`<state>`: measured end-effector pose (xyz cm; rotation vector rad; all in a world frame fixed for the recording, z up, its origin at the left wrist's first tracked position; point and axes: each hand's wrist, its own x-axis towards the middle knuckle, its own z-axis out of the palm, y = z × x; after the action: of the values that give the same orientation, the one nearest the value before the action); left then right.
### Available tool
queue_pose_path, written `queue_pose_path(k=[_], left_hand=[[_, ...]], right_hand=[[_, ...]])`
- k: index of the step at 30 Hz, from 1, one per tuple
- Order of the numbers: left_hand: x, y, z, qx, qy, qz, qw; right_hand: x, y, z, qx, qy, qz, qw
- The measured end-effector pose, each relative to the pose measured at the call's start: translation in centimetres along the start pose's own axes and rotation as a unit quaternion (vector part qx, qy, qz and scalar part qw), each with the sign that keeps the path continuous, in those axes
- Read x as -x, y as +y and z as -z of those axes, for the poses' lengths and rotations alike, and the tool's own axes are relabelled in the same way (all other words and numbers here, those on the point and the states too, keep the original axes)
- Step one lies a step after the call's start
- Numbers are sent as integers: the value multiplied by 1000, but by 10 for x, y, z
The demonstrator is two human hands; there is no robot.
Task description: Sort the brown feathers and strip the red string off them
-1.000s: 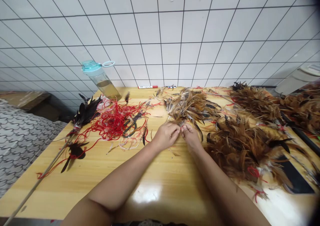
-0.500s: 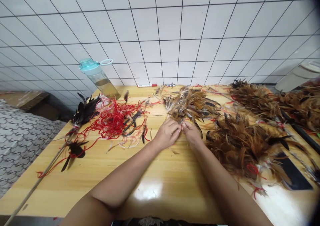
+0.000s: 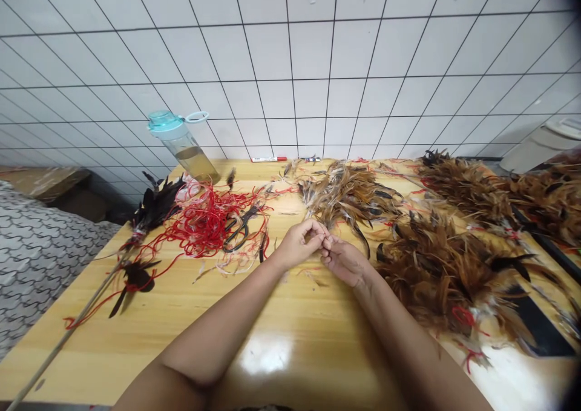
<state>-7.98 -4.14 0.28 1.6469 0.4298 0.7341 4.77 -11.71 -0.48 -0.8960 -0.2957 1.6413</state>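
My left hand [image 3: 303, 243] and my right hand [image 3: 345, 258] meet at the middle of the table, fingertips pinched together. What lies between the fingertips is too small to make out. Just beyond them is a loose pile of brown feathers [image 3: 351, 190]. To the right of my right forearm lies a large bundle of brown feathers [image 3: 436, 266] with red string [image 3: 463, 315] at its lower end. A tangle of red string [image 3: 204, 220] is left of my left hand, with black-handled scissors [image 3: 236, 235] at its right edge.
A water bottle [image 3: 186, 147] stands at the back left. Black feathers [image 3: 157, 205] are tied to a long stick [image 3: 72, 329] at the left. A red-and-white marker [image 3: 269, 159] lies by the tiled wall. A phone [image 3: 542, 326] lies at the right, near more feather bundles [image 3: 472, 184].
My right hand has turned, so its palm and curled fingers show more. The fingertips of both hands stay together, slightly nearer to me. The view has shifted slightly.
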Motion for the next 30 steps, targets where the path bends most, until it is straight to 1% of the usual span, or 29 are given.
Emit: queue_pose_path(k=[4, 7, 10, 15, 18, 21, 24, 27, 30], left_hand=[[-1, 1, 2, 21, -16, 38, 999], [-2, 3, 4, 25, -43, 37, 998], [-3, 3, 7, 7, -55, -1, 998], [-6, 2, 12, -85, -43, -84, 992], [-7, 3, 14, -97, -41, -95, 990], [-8, 5, 16, -60, -49, -72, 994], [-8, 8, 17, 1, -62, -21, 998], [-8, 11, 16, 39, -63, 26, 997], [-8, 12, 15, 60, -72, 41, 995]], right_hand=[[0, 1, 1, -27, -3, -2, 1000], [-1, 2, 1, -39, -3, 4, 999], [-2, 4, 0, -36, -11, 16, 999], [-3, 7, 1, -16, -30, 32, 999], [-3, 7, 2, -11, -45, 36, 998], [-3, 7, 2, -13, -71, 44, 996], [-3, 7, 3, -11, -91, 36, 995], [-3, 6, 4, -5, -112, 22, 993], [-4, 6, 5, 0, -123, 19, 992]])
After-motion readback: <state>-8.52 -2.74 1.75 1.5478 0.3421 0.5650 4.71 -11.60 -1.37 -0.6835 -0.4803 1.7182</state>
